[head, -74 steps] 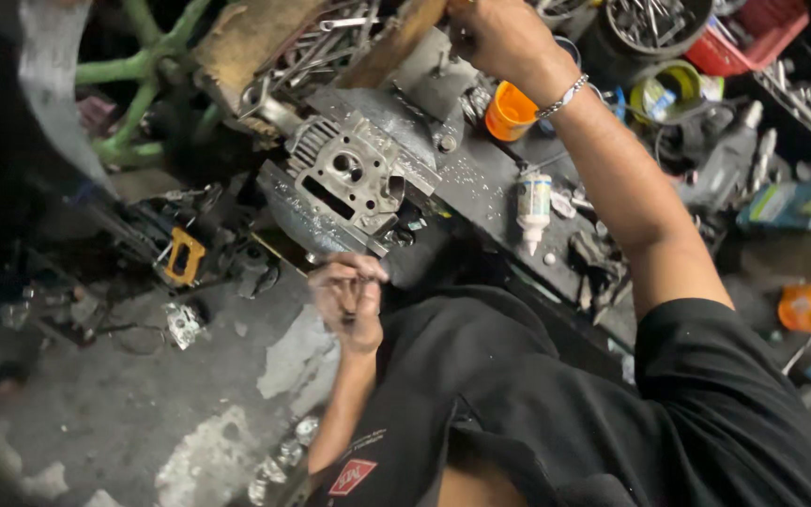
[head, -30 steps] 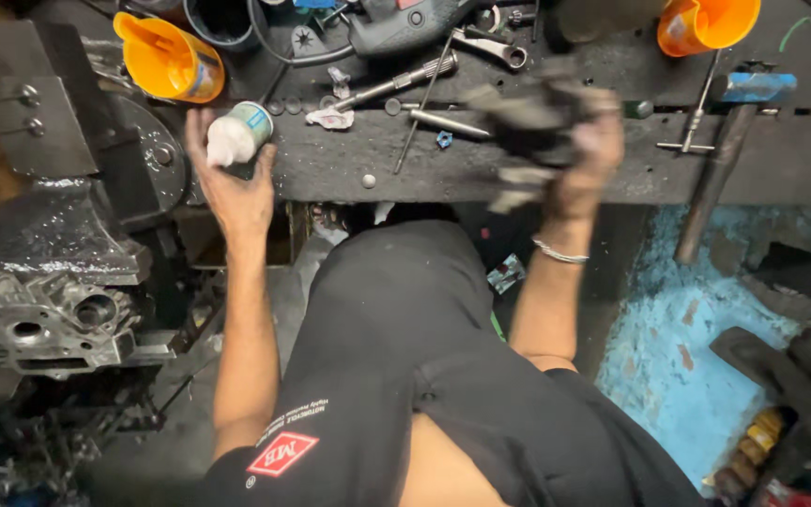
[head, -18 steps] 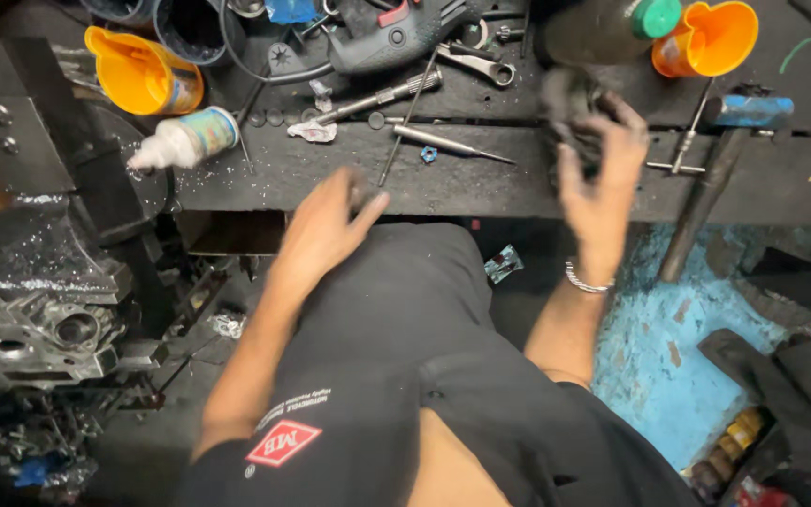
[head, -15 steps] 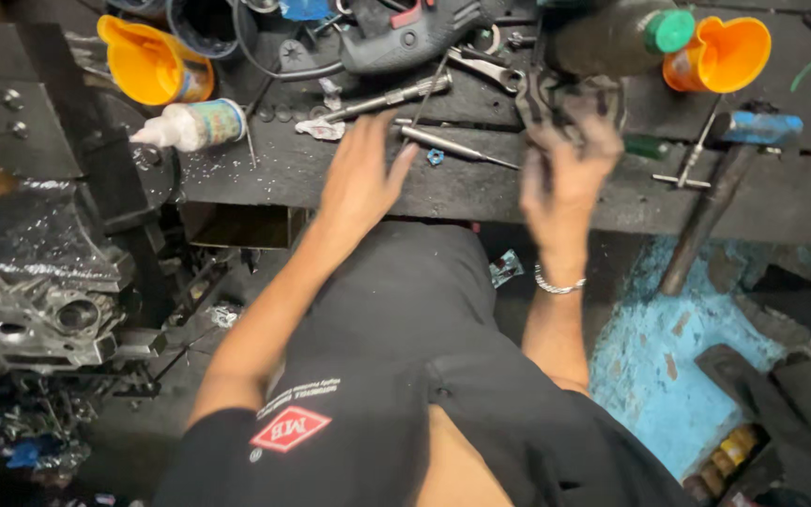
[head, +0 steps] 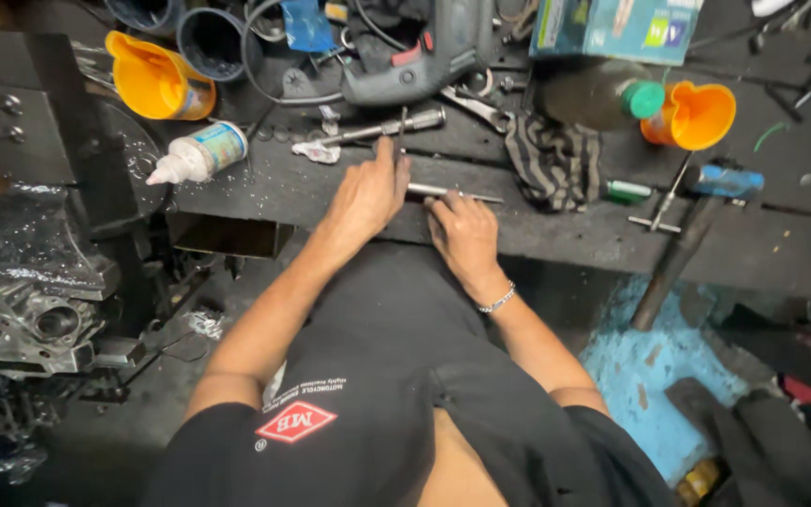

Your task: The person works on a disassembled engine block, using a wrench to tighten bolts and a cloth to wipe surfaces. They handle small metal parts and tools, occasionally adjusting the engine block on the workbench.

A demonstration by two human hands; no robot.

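My left hand reaches onto the dark workbench and its fingers close over the left end of a thin metal rod that lies flat there. My right hand, with a bracelet on its wrist, rests just in front of the rod. Its bent fingertips touch the rod and hold nothing. A striped dark rag lies on the bench to the right of both hands. To the left, a white squeeze bottle lies on its side.
The back of the bench carries a power drill, a long steel socket tool, two orange funnels, a green-capped bottle and a blue-handled T-tool. An engine cylinder head sits at lower left. The floor at right is blue.
My left hand put down the white bottle and my right hand let go of the dark rag. Both hands then came together at the metal rod at the bench front.
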